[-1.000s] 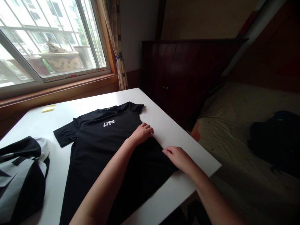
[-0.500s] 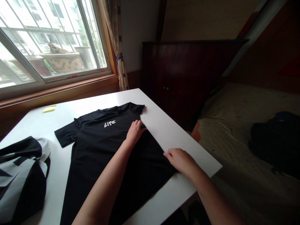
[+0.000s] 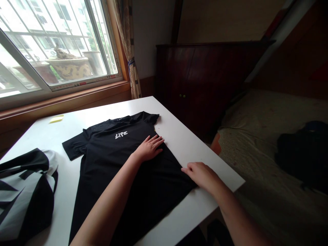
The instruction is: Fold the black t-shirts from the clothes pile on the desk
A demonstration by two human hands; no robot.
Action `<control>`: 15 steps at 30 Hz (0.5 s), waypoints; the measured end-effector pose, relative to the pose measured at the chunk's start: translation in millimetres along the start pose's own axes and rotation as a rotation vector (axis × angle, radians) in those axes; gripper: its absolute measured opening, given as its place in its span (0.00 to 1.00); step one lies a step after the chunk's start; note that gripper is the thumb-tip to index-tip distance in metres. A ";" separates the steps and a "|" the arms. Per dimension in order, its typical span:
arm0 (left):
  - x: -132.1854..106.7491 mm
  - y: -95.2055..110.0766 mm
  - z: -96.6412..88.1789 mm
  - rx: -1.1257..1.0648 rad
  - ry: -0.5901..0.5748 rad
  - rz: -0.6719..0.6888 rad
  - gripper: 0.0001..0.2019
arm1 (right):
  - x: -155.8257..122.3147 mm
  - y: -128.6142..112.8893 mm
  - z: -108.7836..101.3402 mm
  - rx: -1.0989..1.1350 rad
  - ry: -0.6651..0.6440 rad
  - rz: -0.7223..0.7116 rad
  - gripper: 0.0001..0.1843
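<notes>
A black T-shirt (image 3: 110, 160) with white "LIFE" lettering lies flat, front up, on the white table (image 3: 179, 140). My left hand (image 3: 149, 148) rests flat on the shirt's right side below the sleeve, fingers stretched out and together. My right hand (image 3: 201, 174) lies on the shirt's lower right edge near the table's side, fingers curled down onto the fabric; whether they pinch the cloth is not visible.
A black and grey garment (image 3: 24, 191) is bunched at the table's left. A small yellow object (image 3: 56, 119) lies near the window sill. A dark wooden cabinet (image 3: 205, 78) stands behind the table, and a bed (image 3: 269, 136) with a dark bundle (image 3: 302, 150) lies to the right.
My left hand slid up toward the sleeve, then back down and flattened on the shirt's right side. My right hand has stayed on the lower right edge.
</notes>
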State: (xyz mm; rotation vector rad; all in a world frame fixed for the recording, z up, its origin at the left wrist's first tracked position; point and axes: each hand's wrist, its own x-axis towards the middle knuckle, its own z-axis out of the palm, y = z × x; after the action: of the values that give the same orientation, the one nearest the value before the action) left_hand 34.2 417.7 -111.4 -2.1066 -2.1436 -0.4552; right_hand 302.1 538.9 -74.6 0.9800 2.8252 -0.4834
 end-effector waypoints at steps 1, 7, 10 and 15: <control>-0.7 2.7 -0.7 0.012 -0.005 -0.003 0.26 | -0.2 1.9 -0.9 0.040 0.000 0.000 0.18; 0.0 14.3 0.1 0.069 -0.008 -0.032 0.24 | -12.5 12.4 -8.0 0.290 -0.062 -0.109 0.04; 0.9 16.4 1.7 0.084 -0.003 -0.042 0.21 | -21.8 15.1 -7.5 0.291 -0.066 -0.123 0.01; 1.2 20.8 -0.5 0.098 0.016 -0.042 0.19 | -31.4 18.7 -4.6 0.260 -0.054 -0.111 0.04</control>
State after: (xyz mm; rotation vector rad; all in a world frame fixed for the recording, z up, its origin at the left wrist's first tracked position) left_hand 54.7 418.6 -107.7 -2.0035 -2.1581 -0.3623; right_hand 338.3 535.9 -68.6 0.8368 2.8280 -0.8944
